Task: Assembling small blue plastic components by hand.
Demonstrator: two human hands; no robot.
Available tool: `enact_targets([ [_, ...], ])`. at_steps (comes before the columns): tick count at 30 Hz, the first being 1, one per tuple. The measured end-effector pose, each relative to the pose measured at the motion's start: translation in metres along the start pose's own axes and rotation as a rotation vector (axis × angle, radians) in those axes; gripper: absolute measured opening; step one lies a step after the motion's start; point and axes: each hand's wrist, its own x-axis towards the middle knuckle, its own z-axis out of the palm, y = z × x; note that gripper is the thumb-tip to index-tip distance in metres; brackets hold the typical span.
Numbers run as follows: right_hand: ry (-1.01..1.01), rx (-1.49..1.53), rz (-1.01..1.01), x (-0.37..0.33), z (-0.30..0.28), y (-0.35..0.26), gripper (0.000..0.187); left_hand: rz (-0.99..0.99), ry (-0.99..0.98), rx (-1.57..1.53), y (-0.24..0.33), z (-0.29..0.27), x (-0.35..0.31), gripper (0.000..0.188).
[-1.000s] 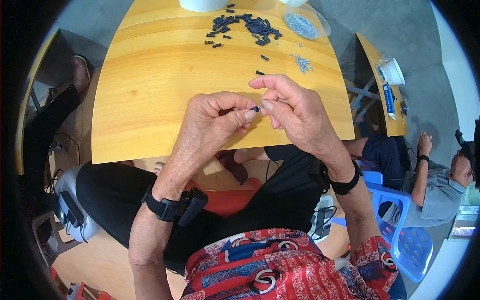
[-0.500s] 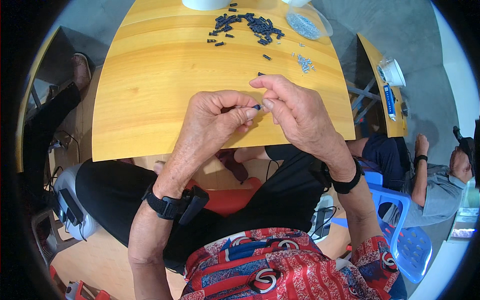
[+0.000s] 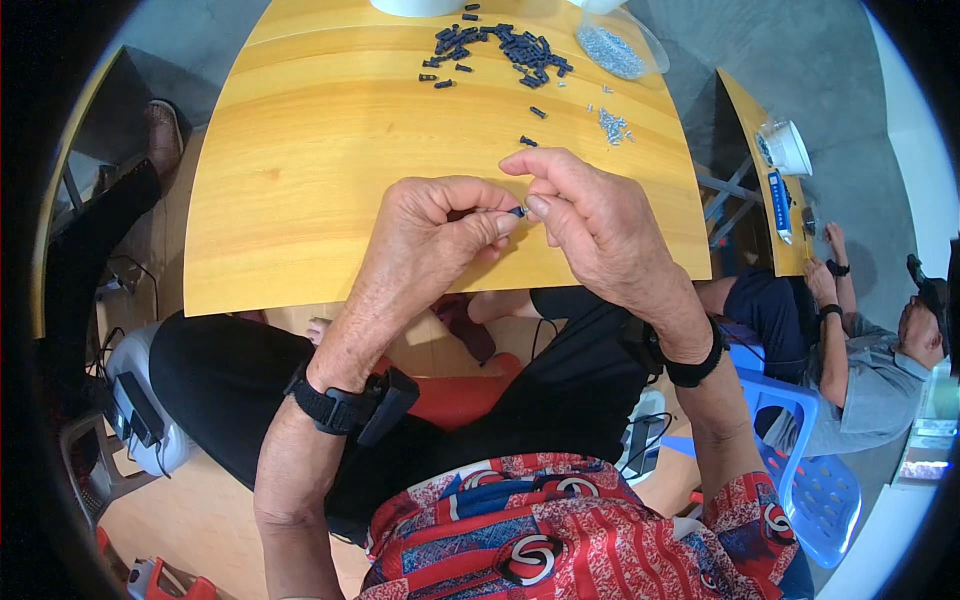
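Observation:
Over the near part of the table, my left hand (image 3: 432, 235) is closed, its thumb and forefinger pinching a small dark plastic piece (image 3: 517, 211). My right hand (image 3: 605, 225) meets it from the right, thumb and fingertips pressed together on a tiny silver screw (image 3: 526, 207) at the end of that piece. Most of the screw is hidden by the fingertips. Just beyond my right fingers lies a loose black plastic piece (image 3: 528, 141), with another one (image 3: 538, 112) farther off. A heap of the same black pieces (image 3: 520, 52) spreads at the far side.
A small pile of silver screws (image 3: 613, 127) lies on the wooden table (image 3: 300, 190), and a clear container (image 3: 612, 52) with more stands behind it. A white tub (image 3: 420, 5) is at the far edge. To the right, a person (image 3: 865, 360) sits by another table (image 3: 750, 150).
My hands stay nearly in place, still joined at the small piece. The view has shifted slightly. The person at the right has brought both hands together by the other table.

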Motion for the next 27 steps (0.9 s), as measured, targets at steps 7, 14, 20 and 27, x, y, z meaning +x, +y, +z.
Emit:
enact_targets([
  [7,0.009,-0.074,-0.081,0.001,0.0014,-0.0001,0.021,0.041,0.036,0.015,-0.0041,0.0015,0.0002,0.009],
  [14,0.001,-0.101,-0.101,0.0013,0.0021,0.0018,0.022,0.057,0.042,0.057,-0.0056,0.0021,0.0013,0.008],
  [20,-0.004,0.086,0.038,0.0026,-0.0017,0.0056,0.024,0.074,0.028,-0.022,-0.0047,0.0003,0.0012,0.009],
  [27,0.0,0.262,0.087,-0.0013,-0.0029,0.0041,0.026,0.066,-0.012,-0.075,-0.0004,-0.0032,0.0003,0.012],
])
